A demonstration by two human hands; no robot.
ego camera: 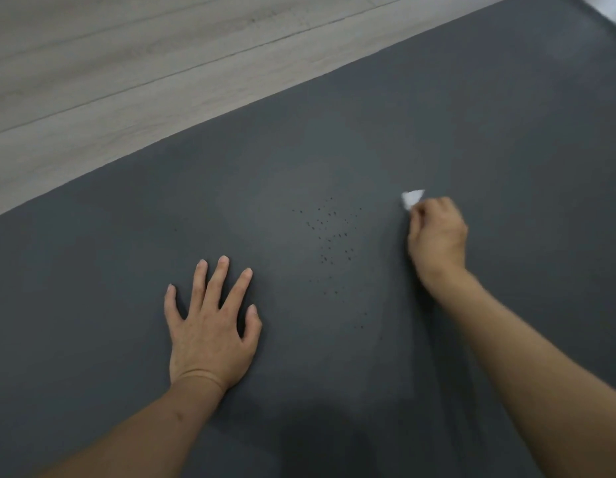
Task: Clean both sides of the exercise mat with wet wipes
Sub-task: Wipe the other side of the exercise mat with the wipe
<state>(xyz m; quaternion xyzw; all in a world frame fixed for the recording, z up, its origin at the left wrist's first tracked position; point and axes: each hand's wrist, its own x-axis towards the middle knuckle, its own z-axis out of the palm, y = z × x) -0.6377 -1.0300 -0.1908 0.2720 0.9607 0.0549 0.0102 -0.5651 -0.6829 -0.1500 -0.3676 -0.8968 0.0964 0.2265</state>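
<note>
A dark grey exercise mat [368, 132] lies flat and fills most of the view. A patch of small dark specks [330, 232] marks its middle. My left hand [210, 326] rests flat on the mat with fingers spread, left of the specks. My right hand [437, 236] has its fingers curled round a small white wet wipe [411, 198], whose tip sticks out past the fingers and sits against the mat just right of the specks.
Light wood-look floor [127, 63] runs along the mat's far edge at the upper left. A pale strip of floor [609, 8] shows at the top right corner past the mat's end.
</note>
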